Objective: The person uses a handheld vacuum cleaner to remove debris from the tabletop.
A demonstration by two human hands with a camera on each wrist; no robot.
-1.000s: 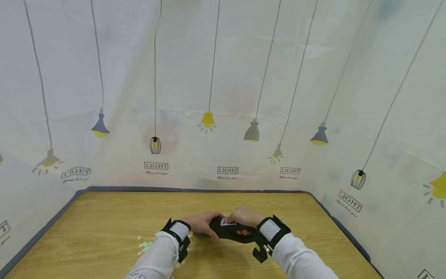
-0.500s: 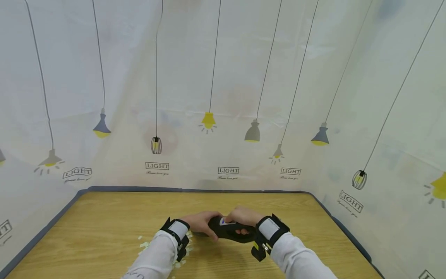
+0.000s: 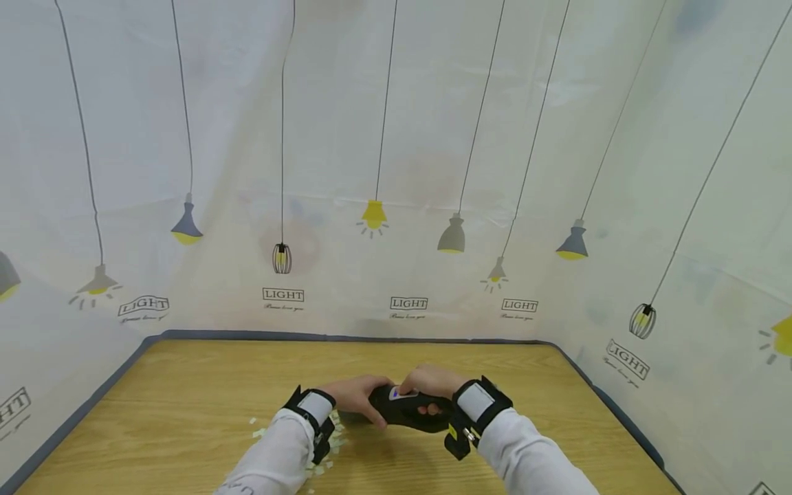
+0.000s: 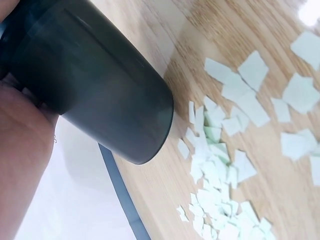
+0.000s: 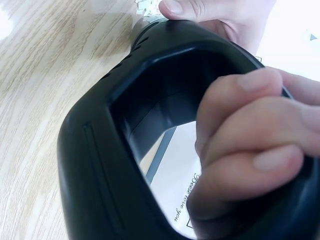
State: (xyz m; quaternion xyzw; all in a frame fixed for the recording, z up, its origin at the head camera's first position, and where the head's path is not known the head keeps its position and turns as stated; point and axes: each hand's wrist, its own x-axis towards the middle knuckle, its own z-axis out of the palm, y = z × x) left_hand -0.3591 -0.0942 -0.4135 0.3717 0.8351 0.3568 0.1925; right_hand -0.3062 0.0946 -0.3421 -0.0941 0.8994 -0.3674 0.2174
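A black handheld vacuum cleaner (image 3: 408, 411) lies level between both hands, close over the wooden table. My right hand (image 3: 433, 383) grips its loop handle (image 5: 90, 165), fingers curled through the opening, with the thumb by the light button panel (image 3: 399, 394) on top. Around the front of the body is my left hand (image 3: 355, 397), its thumb on the near side. The dark translucent front cup (image 4: 115, 100) reaches out past that hand toward pale paper scraps (image 4: 252, 71), which lie loose and heaped on the table. In the head view the left arm covers part of the scraps.
The wooden table (image 3: 235, 364) has a grey edge strip (image 3: 247, 335) along its back and sides. A pale sheet printed with lamps (image 3: 346, 137) hangs behind and at both sides. Each wrist wears a strapped camera.
The head view has shifted slightly, so the backdrop sits a little further right. Both hands keep their hold on the vacuum cleaner, which stays almost in place.
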